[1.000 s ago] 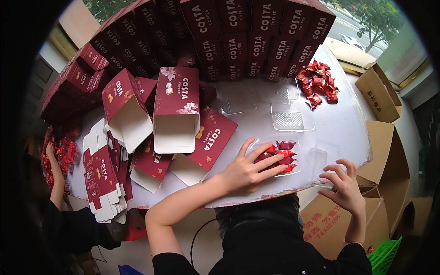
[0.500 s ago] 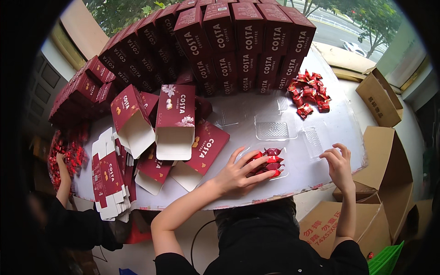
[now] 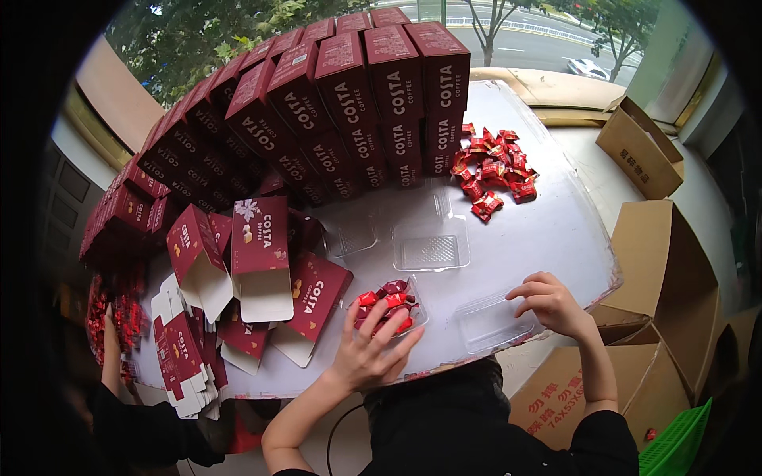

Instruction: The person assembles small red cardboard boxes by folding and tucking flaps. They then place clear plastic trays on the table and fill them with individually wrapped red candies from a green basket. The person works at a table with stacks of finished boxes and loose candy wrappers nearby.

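Observation:
Near the table's front edge, my left hand [image 3: 367,353] lies spread over a small clear plastic tray [image 3: 421,313] of wrapped sweets [image 3: 390,295]. Its fingers are apart and touch the red and dark red wrappers, hiding part of them. My right hand [image 3: 556,307] is closed, with thumb and fingertips at the right edge of a clear plastic tray [image 3: 486,332] with no sweets in it. Further back lies another clear plastic tray [image 3: 432,252], close to a loose heap of red wrapped sweets [image 3: 496,166].
Dark red boxes [image 3: 349,87] stand stacked along the back. Open boxes [image 3: 262,258] and flattened cartons [image 3: 186,353] lie to the left. Another person's hand [image 3: 111,337] reaches into red sweets at far left. Brown cartons [image 3: 659,262] and a green crate [image 3: 679,444] stand right.
My head view has shifted. The sweet-filled tray has slid left under my left hand, whose fingers have spread. My right hand has drawn the tray beside it nearer the front edge.

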Demonstrator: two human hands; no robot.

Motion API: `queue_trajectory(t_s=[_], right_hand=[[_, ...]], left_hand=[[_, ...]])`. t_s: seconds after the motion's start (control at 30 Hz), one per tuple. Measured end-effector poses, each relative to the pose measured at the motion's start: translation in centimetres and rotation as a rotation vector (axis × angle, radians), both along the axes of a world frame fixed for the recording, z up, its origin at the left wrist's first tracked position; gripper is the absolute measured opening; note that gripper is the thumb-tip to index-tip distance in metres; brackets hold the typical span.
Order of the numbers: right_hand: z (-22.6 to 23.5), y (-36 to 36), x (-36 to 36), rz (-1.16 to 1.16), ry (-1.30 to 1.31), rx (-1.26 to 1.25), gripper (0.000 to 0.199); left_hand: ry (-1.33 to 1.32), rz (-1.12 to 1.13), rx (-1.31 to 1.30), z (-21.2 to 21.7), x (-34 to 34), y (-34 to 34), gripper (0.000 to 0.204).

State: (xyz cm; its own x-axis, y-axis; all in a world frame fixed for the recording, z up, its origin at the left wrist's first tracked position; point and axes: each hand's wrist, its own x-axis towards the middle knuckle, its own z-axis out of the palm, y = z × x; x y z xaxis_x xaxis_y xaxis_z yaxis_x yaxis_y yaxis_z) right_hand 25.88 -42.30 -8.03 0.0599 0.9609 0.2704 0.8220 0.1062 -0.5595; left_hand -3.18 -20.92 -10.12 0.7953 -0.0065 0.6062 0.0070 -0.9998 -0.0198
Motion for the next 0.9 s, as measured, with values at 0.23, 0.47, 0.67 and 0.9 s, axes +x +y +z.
queue_trajectory(t_s=[0.23,0.47,0.67,0.9], right_hand=[[1.6,6.2,3.4,-0.177,-0.013,0.146,0.042],[-0.5,11.9,7.1,-0.175,-0.199,0.033,0.053],[-3.4,12.0,7.8,-0.184,-0.228,0.061,0.044],[-3.8,14.4,5.8,-0.371,-0.207,0.244,0.051]], left_hand=[[-0.004,-0.182,0.077,-1.4,4.0,-6.5,0.044],[0.034,-0.315,0.058,-3.7,5.2,-5.4,0.034],[0.032,-0.397,-0.24,-3.7,5.4,-5.1,0.04],[0.034,-0.432,-0.242,-4.2,5.1,-5.0,0.036]])
